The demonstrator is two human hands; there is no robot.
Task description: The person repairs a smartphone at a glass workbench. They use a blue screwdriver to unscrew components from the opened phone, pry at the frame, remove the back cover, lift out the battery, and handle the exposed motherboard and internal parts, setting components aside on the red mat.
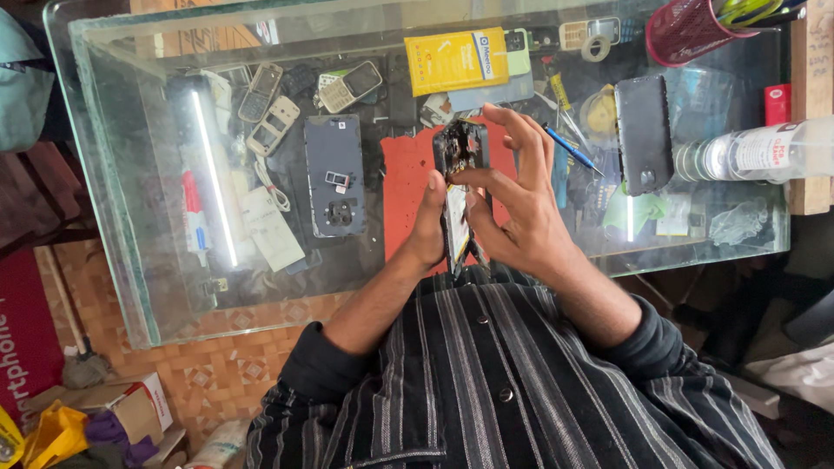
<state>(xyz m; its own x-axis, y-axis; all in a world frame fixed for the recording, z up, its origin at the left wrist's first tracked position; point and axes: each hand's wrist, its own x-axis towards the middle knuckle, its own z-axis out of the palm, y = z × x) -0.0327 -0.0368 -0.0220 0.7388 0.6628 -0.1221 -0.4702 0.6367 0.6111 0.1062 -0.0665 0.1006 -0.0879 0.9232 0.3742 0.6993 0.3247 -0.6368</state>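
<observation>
Head view, thing: an opened phone point(459, 178) with its back off and inner parts bare, held above the glass table point(130, 217), over the red mat point(404, 187), close to the person's chest.
Head view, long axis: the opened phone runs away from the body, top end far, bottom end near the striped shirt.
Head view, left hand point(427, 227): fingers clasped round the lower left edge, thumb lying up along that side.
Head view, right hand point(521, 204): fingers closed on the right edge, the forefinger bent over the top end; a blue pen point(569, 148) lies just beyond them.
Head view, nearer hand: both touch it; the right covers more.
Head view, around: a grey back cover point(334, 174) lies left of the mat, and a dark phone point(643, 130) lies to the right.
</observation>
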